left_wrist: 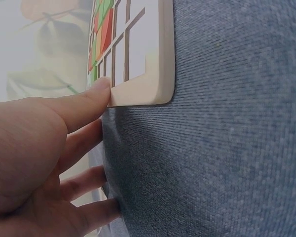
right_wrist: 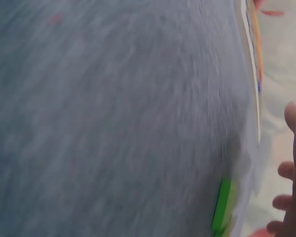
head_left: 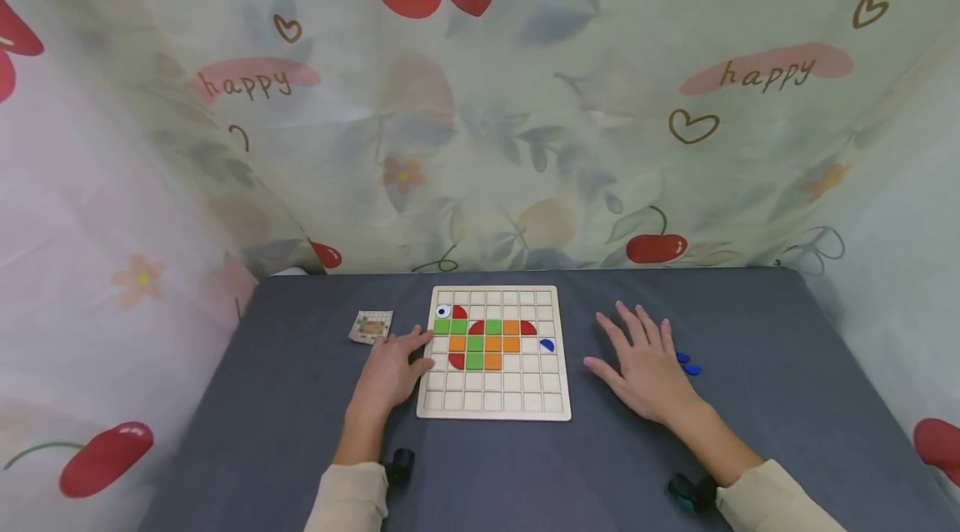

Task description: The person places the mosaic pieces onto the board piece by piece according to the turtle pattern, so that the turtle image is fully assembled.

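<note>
A square wooden grid board (head_left: 487, 409) lies on the table, holding a pattern of green, orange and red pieces plus an eye piece (head_left: 443, 311). One blue half-round piece (head_left: 547, 344) sits at the pattern's right. My left hand (head_left: 388, 373) touches the board's left edge with thumb and index finger, fingers fairly straight; in the left wrist view the thumb (left_wrist: 91, 96) rests at the rim. To the board's right, my right hand (head_left: 647, 369) spreads its fingers above the table, holding nothing. Blue pieces (head_left: 692, 368) lie just beyond it, partly hidden. A green piece (right_wrist: 223, 205) shows below the right hand in the right wrist view.
A small picture card (head_left: 371, 326) with a coloured pattern lies left of the board, near the left fingertips. The dark cloth-covered table (head_left: 495, 482) ends at a printed curtain (head_left: 510, 140) behind, with more curtain on both sides.
</note>
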Demonstrator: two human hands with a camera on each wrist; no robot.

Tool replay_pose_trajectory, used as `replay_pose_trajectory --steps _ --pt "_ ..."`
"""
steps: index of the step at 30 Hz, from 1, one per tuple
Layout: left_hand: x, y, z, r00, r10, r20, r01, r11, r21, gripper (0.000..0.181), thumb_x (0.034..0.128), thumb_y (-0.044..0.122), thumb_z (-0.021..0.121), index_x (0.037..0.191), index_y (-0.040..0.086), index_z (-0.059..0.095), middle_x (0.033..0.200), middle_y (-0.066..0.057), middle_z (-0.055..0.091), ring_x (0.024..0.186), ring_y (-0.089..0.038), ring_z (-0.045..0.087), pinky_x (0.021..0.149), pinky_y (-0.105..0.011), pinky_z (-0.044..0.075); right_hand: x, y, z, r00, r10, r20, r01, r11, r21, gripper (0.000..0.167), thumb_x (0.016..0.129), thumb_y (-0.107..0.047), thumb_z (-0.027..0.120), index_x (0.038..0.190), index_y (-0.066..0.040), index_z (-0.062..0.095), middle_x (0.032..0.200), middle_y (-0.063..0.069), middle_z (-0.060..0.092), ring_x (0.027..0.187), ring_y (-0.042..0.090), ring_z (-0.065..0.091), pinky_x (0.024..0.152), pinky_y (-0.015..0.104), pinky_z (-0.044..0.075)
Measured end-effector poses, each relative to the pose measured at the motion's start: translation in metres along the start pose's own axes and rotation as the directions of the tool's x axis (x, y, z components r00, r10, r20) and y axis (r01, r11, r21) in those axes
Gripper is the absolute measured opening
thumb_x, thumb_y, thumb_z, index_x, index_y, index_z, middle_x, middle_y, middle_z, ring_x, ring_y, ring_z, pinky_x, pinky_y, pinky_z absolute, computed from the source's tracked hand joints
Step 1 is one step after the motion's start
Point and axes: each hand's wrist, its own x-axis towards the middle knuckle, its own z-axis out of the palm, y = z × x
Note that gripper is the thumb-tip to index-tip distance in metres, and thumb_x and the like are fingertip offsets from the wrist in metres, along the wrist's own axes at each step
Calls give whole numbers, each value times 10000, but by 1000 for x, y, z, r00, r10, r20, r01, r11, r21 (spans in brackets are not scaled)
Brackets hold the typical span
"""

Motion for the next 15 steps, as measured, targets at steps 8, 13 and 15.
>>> replay_pose_trajectory --steps 8,13,15 --pt "1 0 0 1000 8 1 -8 1000 6 545 963 264 712 1484 206 562 1586 -94 479 1497 -502 335 1207 -644 325 -15 32 -16 998 52 22 -54 994 90 771 988 -584 574 1581 -135 373 1636 250 291 1522 517 197 1163 807 120" --pt "0 0 0 1000 6 2 -6 1000 5 551 963 259 713 1488 198 557 1585 -100 477 1496 -501 336 1211 -646 316 -20 50 -25 997 55 61 -62 990 124 737 993 -529 605 1558 -100 406 1570 266 402 1481 521 294 1141 804 190" --pt "0 0 0 1000 1 4 -1 1000 1 553 963 261 712 1490 198 555 1588 -99 473 1498 -501 332 1211 -649 315 -21 56 -27 996 51 79 -62 988 139 707 992 -500 622 1535 -87 440 1543 274 442 1455 527 338 1131 788 238"
